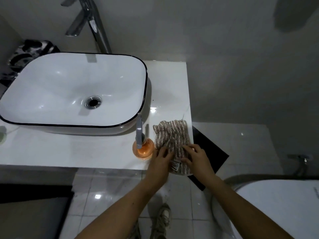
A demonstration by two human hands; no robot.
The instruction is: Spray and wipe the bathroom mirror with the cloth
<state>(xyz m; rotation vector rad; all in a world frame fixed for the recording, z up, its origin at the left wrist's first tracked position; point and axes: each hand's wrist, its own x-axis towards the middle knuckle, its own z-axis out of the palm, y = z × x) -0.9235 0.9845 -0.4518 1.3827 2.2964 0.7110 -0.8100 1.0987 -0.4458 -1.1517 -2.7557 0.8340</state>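
A brown cloth with white stripes (172, 133) lies crumpled on the right end of the white counter (69, 149), its near edge over the counter's front. Both my hands rest on its near part: my left hand (161, 156) presses the left side, my right hand (195, 156) has fingers curled onto the right side by a small label. A spray bottle (142, 147) with orange liquid and a grey trigger head stands just left of the cloth, touching my left hand's side. The mirror itself is not in view.
A white basin with a dark rim (145, 78) fills the counter's left, with a chrome tap (93, 26) behind it. A black-and-white patterned item (22, 56) sits at the far left. A white toilet (279, 207) stands at the lower right; a dark panel (210, 157) lies beside the counter.
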